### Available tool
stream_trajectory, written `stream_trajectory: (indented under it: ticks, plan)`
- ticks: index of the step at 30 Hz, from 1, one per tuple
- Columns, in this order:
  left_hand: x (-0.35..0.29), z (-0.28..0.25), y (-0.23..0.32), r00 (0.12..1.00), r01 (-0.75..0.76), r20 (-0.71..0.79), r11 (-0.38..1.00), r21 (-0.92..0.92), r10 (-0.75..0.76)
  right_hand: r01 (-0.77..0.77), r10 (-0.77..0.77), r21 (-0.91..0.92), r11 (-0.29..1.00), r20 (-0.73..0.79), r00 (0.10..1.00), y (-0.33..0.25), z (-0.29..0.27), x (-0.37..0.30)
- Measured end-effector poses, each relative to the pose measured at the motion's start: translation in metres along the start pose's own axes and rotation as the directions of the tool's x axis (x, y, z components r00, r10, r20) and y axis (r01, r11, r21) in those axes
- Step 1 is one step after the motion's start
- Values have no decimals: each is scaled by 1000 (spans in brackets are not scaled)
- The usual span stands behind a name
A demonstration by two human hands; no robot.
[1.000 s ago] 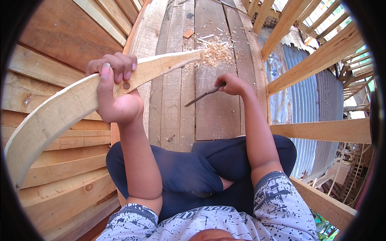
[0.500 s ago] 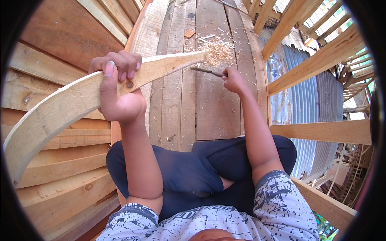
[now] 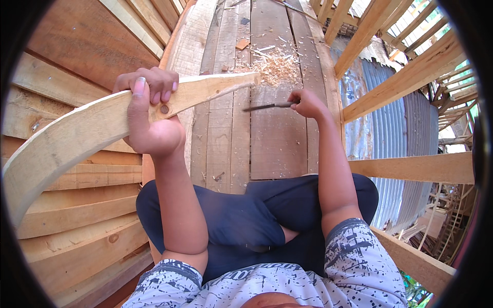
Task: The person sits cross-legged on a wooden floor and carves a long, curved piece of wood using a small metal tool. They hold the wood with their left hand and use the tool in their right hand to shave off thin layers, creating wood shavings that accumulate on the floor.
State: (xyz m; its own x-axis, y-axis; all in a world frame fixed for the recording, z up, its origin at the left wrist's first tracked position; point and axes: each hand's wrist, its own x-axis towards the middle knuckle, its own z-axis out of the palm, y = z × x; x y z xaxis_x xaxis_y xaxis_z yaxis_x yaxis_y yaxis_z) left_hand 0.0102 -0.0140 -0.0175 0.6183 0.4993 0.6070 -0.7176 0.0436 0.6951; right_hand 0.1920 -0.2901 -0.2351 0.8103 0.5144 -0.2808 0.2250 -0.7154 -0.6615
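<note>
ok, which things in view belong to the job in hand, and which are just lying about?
In the job:
- curved wooden piece, in the left hand
- knife, in the right hand

Lying about:
- wood shavings
- orange-brown chip
- dark scrap

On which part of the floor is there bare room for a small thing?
The wide brown board between the dark tool and the navy trousers looks mostly bare. Crowded: past the tool, where shavings heap near the curved wood.

Corrugated metal (image 3: 386,131) beyond wooden rails (image 3: 413,168)
</note>
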Motion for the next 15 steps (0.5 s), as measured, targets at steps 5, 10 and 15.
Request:
stream_trajectory:
  ticks: [5, 10, 15]
  plan:
    - [3, 4, 4, 998, -29, -63, 999, -14, 28, -161, 157, -42, 986, -89, 984, -8, 10, 3]
    - [3, 5, 19, 1000, 10, -27, 1000, 10, -9, -136, 112, -36, 990, -387, 915, 2, 8, 3]
    - [6, 1, 29, 997, 74, 34, 996, 46, -76, -150, 139, -62, 987, -153, 978, -11, 10, 3]
